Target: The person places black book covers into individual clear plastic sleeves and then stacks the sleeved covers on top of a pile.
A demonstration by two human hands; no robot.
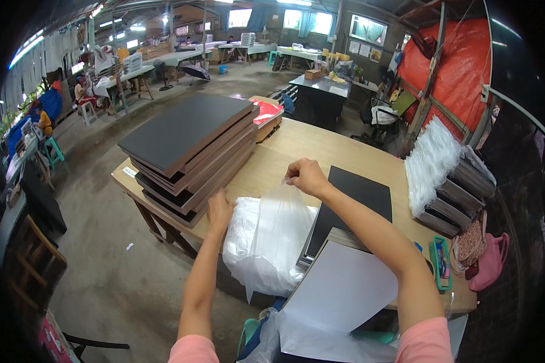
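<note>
A pile of thin translucent plastic bags [248,242] lies at the table's near edge, its lower part hanging over. My right hand [307,178] pinches the top of one bag and lifts it above the pile. My left hand [220,210] is at the pile's left side, close to a tall stack of dark boards [188,133] with brown edges; its fingers look loosely bent, with nothing visible in them. To the right of the bags lies a flat black board [360,190]. Nearer me is a stack of boards topped by a pale grey sheet [345,284].
The wooden table [284,148] bears plastic-wrapped boards [445,175] at its right, beside a green basket [441,263] of small tools and a pink bag [489,263]. A red and white packet [266,112] is behind the tall stack. People sit at other tables far left.
</note>
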